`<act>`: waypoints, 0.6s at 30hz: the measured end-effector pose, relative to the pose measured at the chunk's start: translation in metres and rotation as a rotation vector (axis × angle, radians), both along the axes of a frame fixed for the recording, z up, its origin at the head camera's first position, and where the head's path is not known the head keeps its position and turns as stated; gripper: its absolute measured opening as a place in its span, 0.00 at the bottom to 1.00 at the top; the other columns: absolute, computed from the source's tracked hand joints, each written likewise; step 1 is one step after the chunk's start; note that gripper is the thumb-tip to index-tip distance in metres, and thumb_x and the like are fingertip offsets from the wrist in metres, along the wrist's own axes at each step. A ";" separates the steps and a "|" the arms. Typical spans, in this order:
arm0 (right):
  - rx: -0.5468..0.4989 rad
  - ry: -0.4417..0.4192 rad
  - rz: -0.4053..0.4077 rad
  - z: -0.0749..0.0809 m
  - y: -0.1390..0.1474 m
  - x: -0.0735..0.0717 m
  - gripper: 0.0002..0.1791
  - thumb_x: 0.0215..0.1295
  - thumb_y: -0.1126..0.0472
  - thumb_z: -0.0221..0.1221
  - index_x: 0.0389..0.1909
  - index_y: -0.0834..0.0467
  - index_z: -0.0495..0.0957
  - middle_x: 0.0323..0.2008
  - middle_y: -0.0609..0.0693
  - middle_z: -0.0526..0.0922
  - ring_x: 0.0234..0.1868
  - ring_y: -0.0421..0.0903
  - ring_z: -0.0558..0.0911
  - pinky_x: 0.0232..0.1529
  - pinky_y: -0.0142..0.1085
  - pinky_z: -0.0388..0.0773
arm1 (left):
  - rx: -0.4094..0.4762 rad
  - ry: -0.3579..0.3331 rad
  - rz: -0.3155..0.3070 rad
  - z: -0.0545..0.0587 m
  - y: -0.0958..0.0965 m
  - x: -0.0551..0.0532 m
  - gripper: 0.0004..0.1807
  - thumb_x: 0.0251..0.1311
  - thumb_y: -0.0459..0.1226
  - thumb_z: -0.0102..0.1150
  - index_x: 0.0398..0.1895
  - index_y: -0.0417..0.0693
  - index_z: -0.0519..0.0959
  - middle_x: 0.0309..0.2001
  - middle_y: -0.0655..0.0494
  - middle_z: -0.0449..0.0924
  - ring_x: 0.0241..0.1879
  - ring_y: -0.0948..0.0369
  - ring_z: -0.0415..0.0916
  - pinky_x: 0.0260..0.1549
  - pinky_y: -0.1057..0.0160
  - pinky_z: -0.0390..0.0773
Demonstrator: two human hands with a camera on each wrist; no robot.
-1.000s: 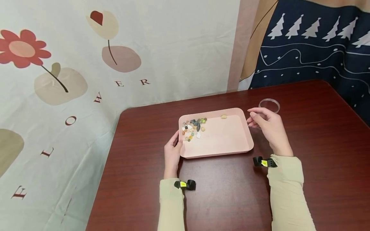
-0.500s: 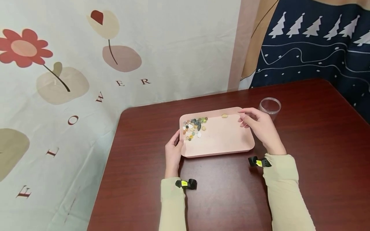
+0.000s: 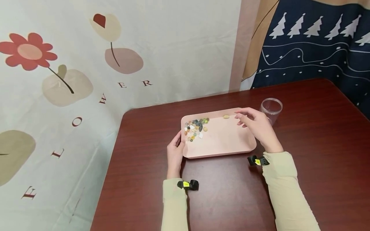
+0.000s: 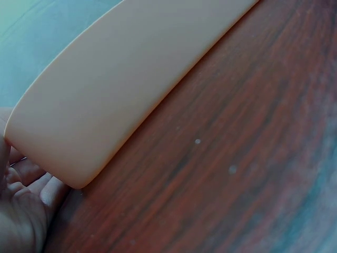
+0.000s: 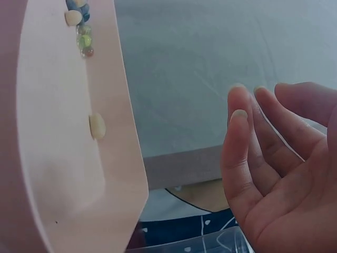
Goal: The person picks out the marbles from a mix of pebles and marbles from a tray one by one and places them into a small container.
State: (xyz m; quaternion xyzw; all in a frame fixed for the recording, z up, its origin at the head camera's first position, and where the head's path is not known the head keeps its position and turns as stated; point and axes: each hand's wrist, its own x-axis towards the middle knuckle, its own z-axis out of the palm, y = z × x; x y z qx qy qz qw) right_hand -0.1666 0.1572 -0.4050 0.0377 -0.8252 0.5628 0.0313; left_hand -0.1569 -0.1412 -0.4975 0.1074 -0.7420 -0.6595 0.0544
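A pink rectangular tray (image 3: 219, 141) lies on the dark red table, with several small stones and glass beads (image 3: 196, 126) heaped at its left end. One yellowish pebble (image 3: 226, 116) sits apart by the far wall of the tray. My left hand (image 3: 174, 155) grips the tray's left side, its thumb at the rim; the left wrist view shows fingers (image 4: 29, 171) against the outside wall. Over the tray's far right corner hovers my right hand (image 3: 255, 123), fingers loosely bent. The right wrist view shows nothing between those fingers (image 5: 239, 142).
Behind my right hand stands a clear round jar (image 3: 271, 107), partly hidden by it. A pale curtain (image 3: 179, 48) with flower prints hangs along the far side of the table (image 3: 144, 138). At the right back is a navy cloth (image 3: 312, 54) with white trees.
My right hand has moved left from beside the jar to over the tray's right end, uncovering more of the jar. The left hand keeps its hold on the tray.
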 end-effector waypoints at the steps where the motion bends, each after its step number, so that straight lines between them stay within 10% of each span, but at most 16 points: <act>1: 0.010 -0.001 0.001 0.000 0.000 0.000 0.18 0.59 0.46 0.54 0.47 0.50 0.76 0.37 0.48 0.80 0.34 0.47 0.80 0.34 0.36 0.77 | 0.000 0.002 -0.002 0.003 0.001 0.001 0.21 0.58 0.34 0.53 0.57 0.52 0.71 0.55 0.59 0.70 0.55 0.66 0.65 0.51 0.68 0.66; 18: 0.201 -0.034 0.120 0.009 -0.005 -0.023 0.21 0.56 0.39 0.53 0.46 0.46 0.75 0.33 0.47 0.80 0.33 0.48 0.79 0.35 0.43 0.76 | -0.030 -0.008 0.004 0.025 0.007 0.010 0.22 0.58 0.31 0.51 0.58 0.48 0.70 0.56 0.55 0.70 0.56 0.64 0.65 0.52 0.67 0.66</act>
